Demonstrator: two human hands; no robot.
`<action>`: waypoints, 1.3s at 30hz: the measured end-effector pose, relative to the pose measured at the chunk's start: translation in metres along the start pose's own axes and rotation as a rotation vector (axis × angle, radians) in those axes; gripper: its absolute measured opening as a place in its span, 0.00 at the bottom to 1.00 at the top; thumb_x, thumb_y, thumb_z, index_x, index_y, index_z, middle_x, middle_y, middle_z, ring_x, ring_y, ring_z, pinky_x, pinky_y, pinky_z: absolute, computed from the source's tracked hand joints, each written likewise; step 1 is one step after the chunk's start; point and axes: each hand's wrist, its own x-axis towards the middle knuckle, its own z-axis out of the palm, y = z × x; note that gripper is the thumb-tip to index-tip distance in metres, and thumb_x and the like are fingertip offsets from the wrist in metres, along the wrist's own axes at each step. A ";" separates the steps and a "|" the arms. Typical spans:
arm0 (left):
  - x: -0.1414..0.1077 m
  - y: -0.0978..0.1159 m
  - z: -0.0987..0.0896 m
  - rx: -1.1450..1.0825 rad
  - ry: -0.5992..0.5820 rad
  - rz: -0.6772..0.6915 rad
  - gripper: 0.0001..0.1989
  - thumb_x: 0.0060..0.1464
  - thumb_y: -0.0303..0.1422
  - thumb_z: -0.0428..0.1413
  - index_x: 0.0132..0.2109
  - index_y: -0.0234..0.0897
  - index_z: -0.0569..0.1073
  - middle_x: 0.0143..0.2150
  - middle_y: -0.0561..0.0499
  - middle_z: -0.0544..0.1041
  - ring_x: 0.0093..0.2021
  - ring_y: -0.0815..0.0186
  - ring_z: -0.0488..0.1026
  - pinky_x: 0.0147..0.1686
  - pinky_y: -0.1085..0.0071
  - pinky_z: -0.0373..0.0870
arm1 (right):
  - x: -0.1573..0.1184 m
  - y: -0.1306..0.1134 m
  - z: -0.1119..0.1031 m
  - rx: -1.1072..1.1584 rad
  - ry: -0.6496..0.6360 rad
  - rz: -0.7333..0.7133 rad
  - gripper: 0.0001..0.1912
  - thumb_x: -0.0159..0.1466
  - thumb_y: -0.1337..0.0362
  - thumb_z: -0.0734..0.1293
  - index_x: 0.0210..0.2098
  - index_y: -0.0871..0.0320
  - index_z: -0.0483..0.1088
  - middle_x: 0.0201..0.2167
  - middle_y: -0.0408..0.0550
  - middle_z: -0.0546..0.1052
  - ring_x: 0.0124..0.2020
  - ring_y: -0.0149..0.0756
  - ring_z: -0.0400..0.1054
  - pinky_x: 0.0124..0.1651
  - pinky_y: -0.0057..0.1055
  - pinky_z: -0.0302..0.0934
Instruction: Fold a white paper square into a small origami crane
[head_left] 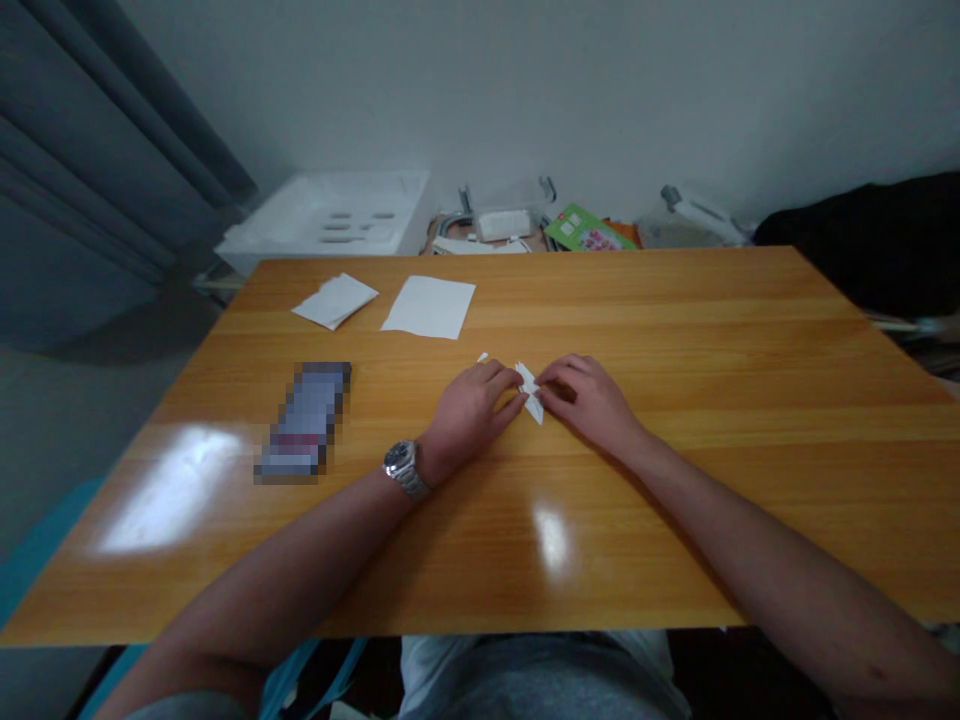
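Observation:
A small piece of folded white paper (531,403) is held between my two hands, just above or on the wooden table. My left hand (474,408), with a metal watch (405,466) on its wrist, pinches the paper from the left side. From the right, my right hand (589,402) grips it with thumb and fingers. Pointed corners of the paper show above and below the fingertips; the part under the fingers is hidden. A tiny white scrap (482,357) lies right behind my left hand.
On the wooden table (712,350) lie a flat white sheet (430,307), a stack of white paper (335,301) and a blurred-out phone (306,420) at left. Beyond the far edge are a white foam box (352,210), a green booklet (589,230) and a dark bag (870,240).

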 end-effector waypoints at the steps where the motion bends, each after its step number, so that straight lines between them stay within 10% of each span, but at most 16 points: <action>1: 0.000 0.000 0.000 0.018 0.014 -0.033 0.11 0.68 0.39 0.55 0.48 0.37 0.76 0.46 0.46 0.77 0.46 0.59 0.74 0.49 0.63 0.70 | 0.000 -0.001 0.000 0.001 0.001 0.001 0.04 0.68 0.62 0.71 0.41 0.54 0.77 0.40 0.50 0.79 0.45 0.46 0.72 0.50 0.44 0.65; 39: 0.000 -0.010 0.009 -0.120 -0.002 -0.032 0.11 0.65 0.36 0.61 0.51 0.39 0.71 0.49 0.47 0.78 0.50 0.57 0.75 0.54 0.59 0.71 | -0.003 0.003 0.003 0.031 0.006 0.006 0.15 0.66 0.58 0.73 0.51 0.53 0.78 0.46 0.53 0.79 0.49 0.49 0.72 0.54 0.47 0.66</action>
